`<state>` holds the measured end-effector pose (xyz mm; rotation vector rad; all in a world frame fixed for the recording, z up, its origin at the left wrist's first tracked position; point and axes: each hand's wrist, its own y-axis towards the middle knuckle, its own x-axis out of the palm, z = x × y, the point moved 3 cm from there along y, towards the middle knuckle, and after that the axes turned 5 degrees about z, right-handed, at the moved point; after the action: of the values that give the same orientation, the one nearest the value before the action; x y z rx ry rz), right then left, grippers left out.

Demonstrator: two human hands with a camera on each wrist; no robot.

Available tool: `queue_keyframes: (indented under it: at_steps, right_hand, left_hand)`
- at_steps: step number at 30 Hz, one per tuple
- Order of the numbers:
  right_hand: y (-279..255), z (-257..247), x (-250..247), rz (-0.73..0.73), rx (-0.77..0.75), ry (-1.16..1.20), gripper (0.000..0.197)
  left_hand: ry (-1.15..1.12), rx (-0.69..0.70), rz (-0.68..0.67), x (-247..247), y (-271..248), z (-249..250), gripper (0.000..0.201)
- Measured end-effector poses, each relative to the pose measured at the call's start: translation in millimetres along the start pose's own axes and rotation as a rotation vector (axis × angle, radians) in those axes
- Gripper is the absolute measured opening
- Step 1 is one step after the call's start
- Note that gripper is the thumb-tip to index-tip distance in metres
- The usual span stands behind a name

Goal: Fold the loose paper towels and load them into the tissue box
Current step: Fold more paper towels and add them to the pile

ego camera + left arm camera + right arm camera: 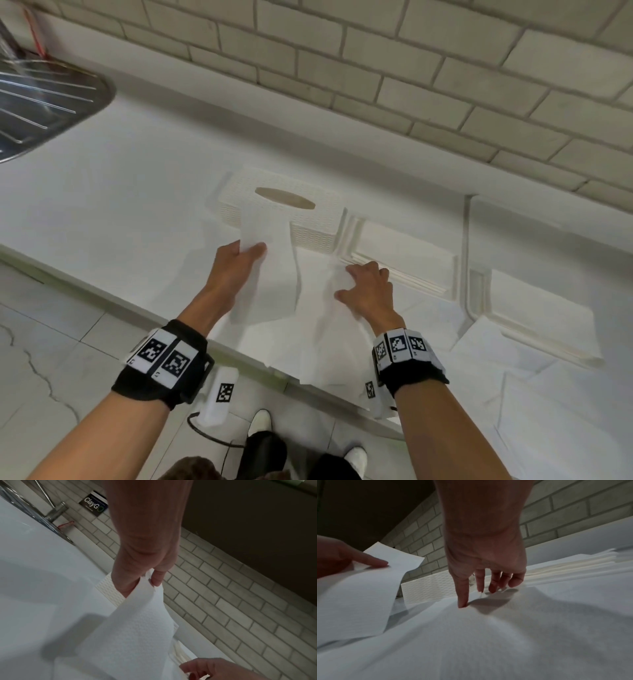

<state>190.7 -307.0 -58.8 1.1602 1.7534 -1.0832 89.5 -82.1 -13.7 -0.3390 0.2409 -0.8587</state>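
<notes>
White paper towel [263, 274] pinched at its top edge by left hand [236, 270], lifted before tissue box [274, 205]. Right hand [368, 291], fingers extended, presses loose towel sheet [329, 342] on countertop [120, 192].

tissue box [274, 205] behind loose towels [322, 329] | folded stack [407, 260] right of box | sink [41, 102] far left

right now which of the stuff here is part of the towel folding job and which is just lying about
Part of the job:
- paper towel, pinched by the left hand
- loose towel under the right hand
- tissue box
- folded stack

Just lying about:
- sink drainer
- tap
- wall sign
</notes>
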Motion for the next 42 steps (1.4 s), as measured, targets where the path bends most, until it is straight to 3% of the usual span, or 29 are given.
queue_keyframes:
  at_steps: [7, 11, 16, 18, 20, 23, 25, 28, 30, 33, 35, 42]
  right_hand:
    - [5, -8, -8, -0.008, 0.006, 0.228, 0.018]
    - [-1, -14, -34, 0.068, -0.023, 0.587, 0.015]
    - [-16, -37, -82, -0.07, -0.123, 0.947, 0.022]
    - [-17, -48, -95, -0.124, -0.152, 1.073, 0.023]
    - [-15, -59, -100, -0.103, -0.142, 1.13, 0.024]
    - [-5, -71, -93, 0.038, -0.09, 1.107, 0.022]
    - [2, -72, -83, 0.091, -0.054, 1.118, 0.019]
    - [4, -53, -60, 0.154, 0.048, 1.068, 0.025]
    - [4, -32, -39, 0.175, 0.139, 0.747, 0.043]
    - [-7, -17, -1, -0.017, 0.123, 0.154, 0.074]
    - [-13, -17, 13, -0.016, 0.092, -0.022, 0.077]
    - [-11, -21, 6, 0.004, 0.074, 0.215, 0.038]
  left_hand:
    - [-0.027, 0.014, 0.029, -3, -1, -1, 0.015]
    - [-0.086, 0.047, 0.056, -3, 0, 5, 0.018]
    - [-0.165, 0.133, 0.06, 3, 2, 24, 0.016]
    - [-0.155, 0.136, -0.017, 11, 1, 31, 0.017]
    - [-0.148, 0.094, -0.184, 24, -5, 36, 0.026]
    - [-0.251, -0.101, -0.475, 44, -23, 40, 0.059]
    - [-0.26, -0.135, -0.504, 49, -27, 37, 0.055]
    - [-0.027, -0.032, -0.294, 42, -19, 27, 0.023]
    - [0.015, 0.0, -0.151, 32, -9, 21, 0.022]
    - [0.041, 0.063, -0.072, 21, -2, 21, 0.022]
    - [0.063, 0.096, -0.052, 18, 1, 21, 0.019]
    - [0.049, 0.193, -0.023, 18, 2, 30, 0.022]
